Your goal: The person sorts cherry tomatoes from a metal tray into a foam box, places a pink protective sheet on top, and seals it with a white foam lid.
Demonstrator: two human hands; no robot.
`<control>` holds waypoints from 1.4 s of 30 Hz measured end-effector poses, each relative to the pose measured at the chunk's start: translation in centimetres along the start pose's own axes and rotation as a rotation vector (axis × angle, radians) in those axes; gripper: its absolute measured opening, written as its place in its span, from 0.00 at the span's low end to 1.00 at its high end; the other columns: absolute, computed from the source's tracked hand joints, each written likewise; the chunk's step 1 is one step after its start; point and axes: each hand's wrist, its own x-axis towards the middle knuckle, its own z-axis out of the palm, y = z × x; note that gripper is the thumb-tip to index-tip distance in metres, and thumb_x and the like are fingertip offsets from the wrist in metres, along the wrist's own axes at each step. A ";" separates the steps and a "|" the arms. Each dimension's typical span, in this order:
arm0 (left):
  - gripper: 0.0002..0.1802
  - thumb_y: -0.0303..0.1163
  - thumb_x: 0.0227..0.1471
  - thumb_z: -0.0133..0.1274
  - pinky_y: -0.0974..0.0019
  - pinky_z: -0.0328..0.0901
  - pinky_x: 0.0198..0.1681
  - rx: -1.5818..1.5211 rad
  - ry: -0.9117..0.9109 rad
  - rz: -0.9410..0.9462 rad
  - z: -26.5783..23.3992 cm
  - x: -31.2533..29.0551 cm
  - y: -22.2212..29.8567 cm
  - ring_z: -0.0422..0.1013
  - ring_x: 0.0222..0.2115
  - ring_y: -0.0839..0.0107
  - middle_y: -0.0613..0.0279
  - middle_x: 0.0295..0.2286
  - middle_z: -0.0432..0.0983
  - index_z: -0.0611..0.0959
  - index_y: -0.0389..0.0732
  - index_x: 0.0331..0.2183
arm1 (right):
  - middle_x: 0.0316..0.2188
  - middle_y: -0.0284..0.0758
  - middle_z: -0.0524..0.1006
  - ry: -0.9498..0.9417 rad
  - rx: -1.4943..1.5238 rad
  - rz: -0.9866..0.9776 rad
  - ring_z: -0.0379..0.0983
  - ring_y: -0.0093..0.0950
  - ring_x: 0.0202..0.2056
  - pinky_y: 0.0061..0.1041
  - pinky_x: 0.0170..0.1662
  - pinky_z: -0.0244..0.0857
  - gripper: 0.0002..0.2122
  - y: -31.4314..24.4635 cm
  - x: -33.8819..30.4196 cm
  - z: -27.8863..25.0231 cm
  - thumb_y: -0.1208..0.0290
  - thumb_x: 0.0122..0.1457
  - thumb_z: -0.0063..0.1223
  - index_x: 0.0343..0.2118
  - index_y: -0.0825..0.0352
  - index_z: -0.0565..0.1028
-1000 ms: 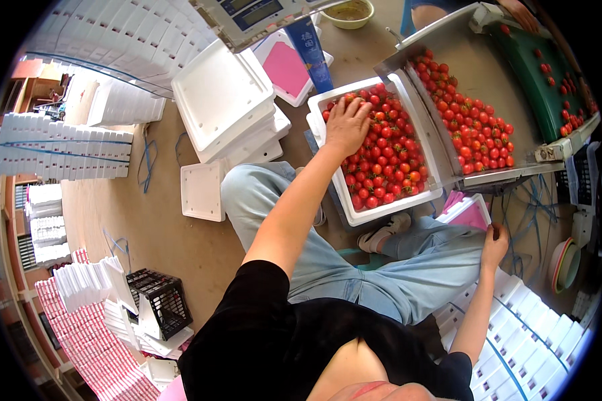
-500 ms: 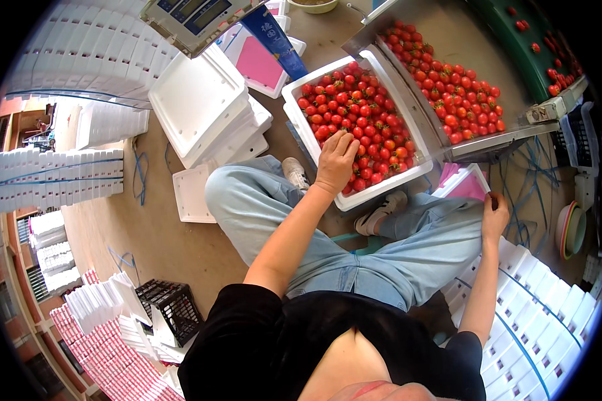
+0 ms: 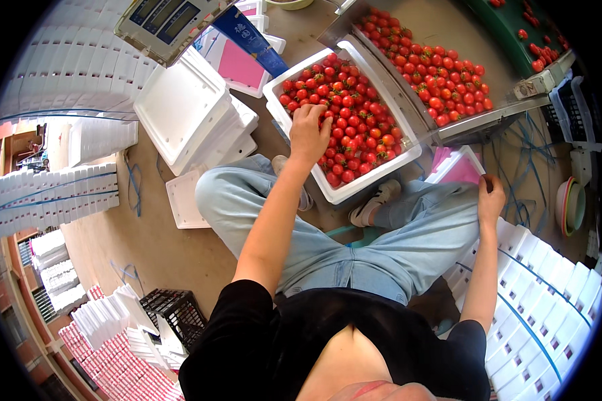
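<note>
A white foam box (image 3: 338,194) full of red cherry tomatoes (image 3: 354,120) stands in front of my feet. Over its left side reaches my left hand (image 3: 310,130), fingertips on the tomatoes and thumb apart from the fingers. No tomato shows in its grasp. Beside my right knee is my right hand (image 3: 491,200), its fingers curled together. Its fingertips are by the corner of a second white box with a pink lining (image 3: 463,171). Whether they grip anything is hidden.
A metal tray (image 3: 475,40) of loose tomatoes adjoins the box at the far right, near a green belt (image 3: 495,30). A scale display (image 3: 174,23) stands far left by stacked white boxes (image 3: 184,110). A black crate (image 3: 174,314) and blue straps (image 3: 525,160) lie around.
My left hand has shifted left across the tomatoes, and its thumb now shows apart from the fingers. My right hand stays by the knee. The whole view has shifted slightly.
</note>
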 end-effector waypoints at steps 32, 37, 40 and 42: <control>0.07 0.34 0.63 0.47 0.79 0.48 0.17 -1.352 -0.260 -0.855 -1.5 -6.2 3.6 0.56 0.15 0.85 0.73 0.18 0.64 0.76 0.41 0.35 | 0.33 0.39 0.78 0.179 -0.118 -0.287 0.75 0.34 0.34 0.30 0.39 0.68 0.03 -1.3 -2.1 -0.2 0.76 0.58 0.53 0.34 0.69 0.76; 0.08 0.34 0.60 0.50 0.70 0.60 0.23 -0.752 -0.366 -0.568 -3.3 -13.9 7.9 0.62 0.19 0.80 0.68 0.17 0.65 0.77 0.39 0.33 | 0.35 0.33 0.77 -0.408 0.785 0.087 0.74 0.27 0.37 0.27 0.43 0.69 0.06 -12.0 -11.9 4.9 0.72 0.65 0.49 0.38 0.66 0.76; 0.10 0.34 0.55 0.56 0.66 0.68 0.32 -0.536 -0.489 -0.168 -3.9 -14.4 12.2 0.74 0.28 0.63 0.53 0.31 0.76 0.78 0.38 0.37 | 0.39 0.34 0.77 -0.904 1.748 1.032 0.75 0.27 0.43 0.30 0.49 0.69 0.19 -15.8 -17.1 9.3 0.54 0.70 0.38 0.48 0.64 0.73; 0.15 0.36 0.51 0.60 0.61 0.69 0.40 -0.212 -0.559 0.144 -4.3 -14.3 12.7 0.74 0.39 0.58 0.53 0.38 0.75 0.79 0.38 0.39 | 0.40 0.34 0.77 -0.804 1.870 1.269 0.74 0.29 0.45 0.31 0.49 0.68 0.19 -16.4 -18.0 9.5 0.54 0.69 0.37 0.46 0.65 0.73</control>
